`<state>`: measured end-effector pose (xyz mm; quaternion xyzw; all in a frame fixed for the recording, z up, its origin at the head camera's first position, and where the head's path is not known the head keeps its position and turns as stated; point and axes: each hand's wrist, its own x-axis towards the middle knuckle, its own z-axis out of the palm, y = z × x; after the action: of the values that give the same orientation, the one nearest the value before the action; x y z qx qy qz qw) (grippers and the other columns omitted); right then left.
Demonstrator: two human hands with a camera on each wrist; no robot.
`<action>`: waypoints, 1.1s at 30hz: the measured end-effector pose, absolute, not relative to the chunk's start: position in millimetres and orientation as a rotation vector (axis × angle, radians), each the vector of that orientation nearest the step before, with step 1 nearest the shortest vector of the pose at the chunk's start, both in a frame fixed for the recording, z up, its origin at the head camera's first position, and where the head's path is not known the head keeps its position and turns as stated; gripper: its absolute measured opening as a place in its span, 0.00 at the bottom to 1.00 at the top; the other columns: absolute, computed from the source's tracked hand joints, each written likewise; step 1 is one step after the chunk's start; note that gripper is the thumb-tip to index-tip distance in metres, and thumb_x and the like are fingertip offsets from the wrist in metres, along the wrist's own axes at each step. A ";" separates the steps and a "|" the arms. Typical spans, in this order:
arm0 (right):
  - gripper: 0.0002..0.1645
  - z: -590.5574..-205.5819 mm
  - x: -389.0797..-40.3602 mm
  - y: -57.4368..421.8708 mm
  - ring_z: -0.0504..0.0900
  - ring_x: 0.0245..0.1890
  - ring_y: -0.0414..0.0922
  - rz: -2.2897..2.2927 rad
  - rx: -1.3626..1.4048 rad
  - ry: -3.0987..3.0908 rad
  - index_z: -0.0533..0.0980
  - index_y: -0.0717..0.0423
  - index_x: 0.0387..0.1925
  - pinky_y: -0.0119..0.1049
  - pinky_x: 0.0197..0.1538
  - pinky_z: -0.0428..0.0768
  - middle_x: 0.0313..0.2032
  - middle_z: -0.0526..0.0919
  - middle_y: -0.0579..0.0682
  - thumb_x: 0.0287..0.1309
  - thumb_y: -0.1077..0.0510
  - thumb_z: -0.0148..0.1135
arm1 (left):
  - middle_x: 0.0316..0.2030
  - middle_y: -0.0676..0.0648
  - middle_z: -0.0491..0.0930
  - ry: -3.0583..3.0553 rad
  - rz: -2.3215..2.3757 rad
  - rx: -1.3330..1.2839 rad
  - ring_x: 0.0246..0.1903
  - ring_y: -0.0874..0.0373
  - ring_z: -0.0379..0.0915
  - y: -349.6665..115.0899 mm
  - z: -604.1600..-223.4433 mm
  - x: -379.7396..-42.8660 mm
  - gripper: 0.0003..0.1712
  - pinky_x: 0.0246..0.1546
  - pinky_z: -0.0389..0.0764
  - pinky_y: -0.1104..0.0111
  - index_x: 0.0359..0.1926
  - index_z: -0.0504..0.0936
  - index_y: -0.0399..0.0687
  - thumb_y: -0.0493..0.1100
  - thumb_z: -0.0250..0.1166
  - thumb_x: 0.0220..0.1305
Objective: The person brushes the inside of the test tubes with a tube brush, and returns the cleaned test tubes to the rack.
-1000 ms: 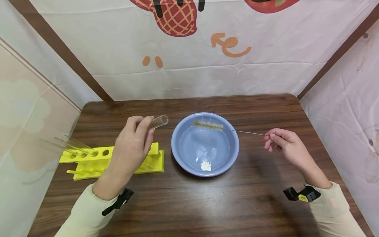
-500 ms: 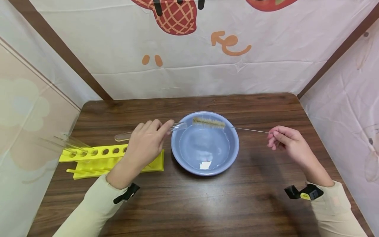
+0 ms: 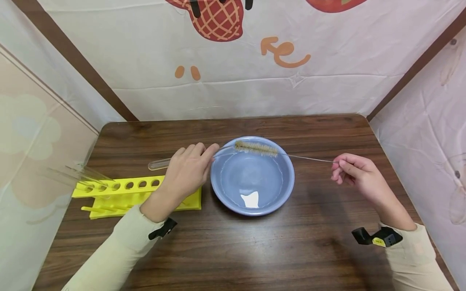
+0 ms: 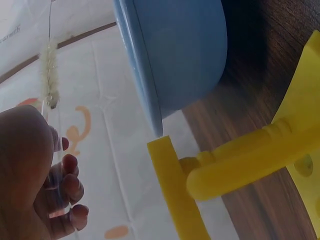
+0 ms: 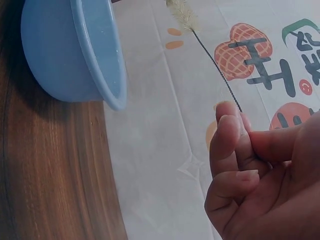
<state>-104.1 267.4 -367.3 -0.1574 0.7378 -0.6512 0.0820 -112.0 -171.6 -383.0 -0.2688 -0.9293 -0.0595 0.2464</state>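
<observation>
My left hand (image 3: 189, 173) holds a clear test tube (image 3: 159, 164) almost level, its rounded end to the left and its mouth over the basin's left rim. In the right hand (image 3: 358, 173), thumb and fingers pinch the thin wire handle of a test tube brush (image 3: 256, 148). The brush's bristles hang above the far part of a blue basin (image 3: 251, 212) of water. In the left wrist view the brush tip (image 4: 52, 102) is at the tube's mouth; whether it is inside I cannot tell. The right wrist view shows the wire (image 5: 217, 67) running from the pinch.
A yellow test tube rack (image 3: 116, 200) stands left of the basin, partly behind my left forearm. Several clear test tubes (image 3: 91, 176) lean in its left holes. The wooden table (image 3: 255, 250) ends at a printed cloth wall (image 3: 153, 97) at the back.
My left hand has moved right from over the rack, bringing the test tube level and its mouth to the brush tip. The right hand has shifted slightly right and up with the brush.
</observation>
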 end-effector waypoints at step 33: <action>0.13 -363.8 -116.7 281.7 0.77 0.24 0.36 -1.288 -0.843 2.888 0.81 0.66 0.42 0.23 0.29 0.75 0.28 0.82 0.50 0.66 0.79 0.54 | 0.30 0.45 0.74 -2.592 -0.190 -0.953 0.27 0.49 0.71 -171.1 -384.1 -112.6 0.16 0.28 0.74 0.62 0.57 0.78 0.44 0.40 0.62 0.72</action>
<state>-116.7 281.7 -363.8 -0.2569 0.8807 -0.3926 -0.0655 -112.6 -171.1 -384.1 -0.3382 -0.9201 -0.0674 0.1857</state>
